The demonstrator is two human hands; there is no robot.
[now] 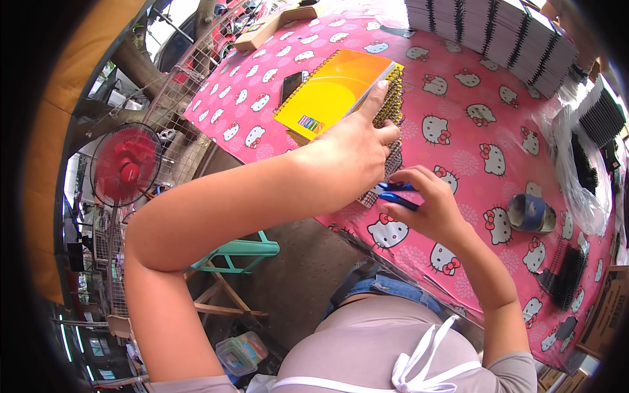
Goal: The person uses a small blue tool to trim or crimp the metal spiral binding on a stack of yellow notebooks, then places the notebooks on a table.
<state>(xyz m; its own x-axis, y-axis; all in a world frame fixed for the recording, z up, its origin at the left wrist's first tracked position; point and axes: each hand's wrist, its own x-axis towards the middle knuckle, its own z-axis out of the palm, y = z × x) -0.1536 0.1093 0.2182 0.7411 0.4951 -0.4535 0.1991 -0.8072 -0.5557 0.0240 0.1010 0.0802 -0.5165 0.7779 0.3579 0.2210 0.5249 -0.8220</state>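
Observation:
A stack of spiral notebooks [341, 85] with a yellow and orange cover on top lies near the table's left edge. My left hand [357, 141] reaches across it, index finger stretched along its right side and the other fingers bent around that edge. Wire coils show along the notebooks' sides. My right hand [429, 200] is closed around blue-handled pliers [400, 198]. The pliers' tip is at the near corner of the stack, partly hidden, so I cannot tell whether it grips a wire.
The pink patterned tablecloth [419, 72] covers the table. Black-coiled white books [488, 33] stand at the far right. A blue roll-like thing [532, 213], black coils [569, 275] and a clear plastic bag [580, 190] lie right. Left are a red fan [128, 164] and green stool [242, 250].

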